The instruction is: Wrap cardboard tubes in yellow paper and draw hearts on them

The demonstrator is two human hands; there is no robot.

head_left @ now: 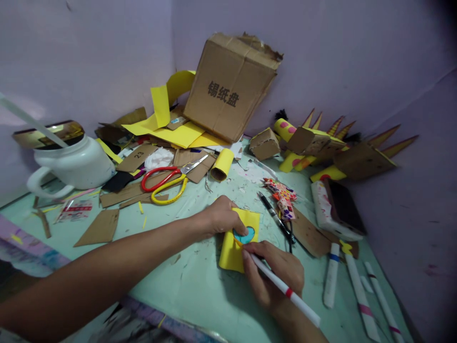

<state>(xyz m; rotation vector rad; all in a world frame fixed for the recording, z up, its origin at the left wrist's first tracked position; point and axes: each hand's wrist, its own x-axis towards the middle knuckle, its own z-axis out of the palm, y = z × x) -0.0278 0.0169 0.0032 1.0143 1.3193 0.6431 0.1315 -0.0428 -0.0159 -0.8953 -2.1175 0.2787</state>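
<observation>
A yellow paper piece (232, 257) with a curved left side lies on the table, with a blue heart-like shape (253, 234) drawn on it. My left hand (223, 216) grips its upper left edge, the thumb pressed near the drawing and the other fingers partly hidden. In my right hand (278, 271) is a white marker with a red band (302, 307). Its tip meets the yellow paper just below the blue shape, where an orange-red mark shows.
Scissors (169, 181), a yellow tube (222, 165) and cardboard scraps lie beyond my hands. A cardboard box (232, 90) leans at the back; a white mug (76, 164) stands left. Rightward are a black pen (274, 216), several markers (332, 276), a phone (344, 207) and spiked cardboard figures (364, 159).
</observation>
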